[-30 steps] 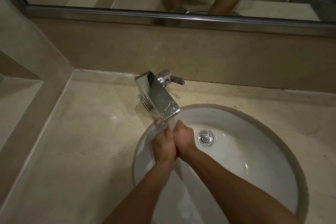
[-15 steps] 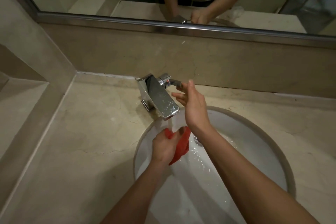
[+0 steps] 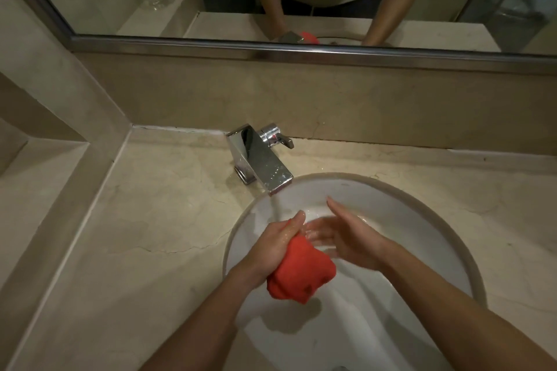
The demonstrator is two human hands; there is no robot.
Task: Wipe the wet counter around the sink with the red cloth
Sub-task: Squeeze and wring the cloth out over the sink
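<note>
Over the sink basin, left hand grips the red cloth in a fist, bulk of it bunched and hanging below the palm; right hand is just beside it, fingers straight and spread, holding nothing, wet-looking; thin stream runs from the chrome faucet just beyond the hands; cloth looks soaked, so I'd expect it soft, limp, heavier than dry, likely dripping; no stiffness, nothing fragile; the grip needs to take the whole wad, since a pinch on one corner would probably let it unfurl and drip; probably wants wringing over the basin first; marble counter left of the sink shows droplets near the faucet base; flattening the cloth under an open palm should give best contact there.
</note>
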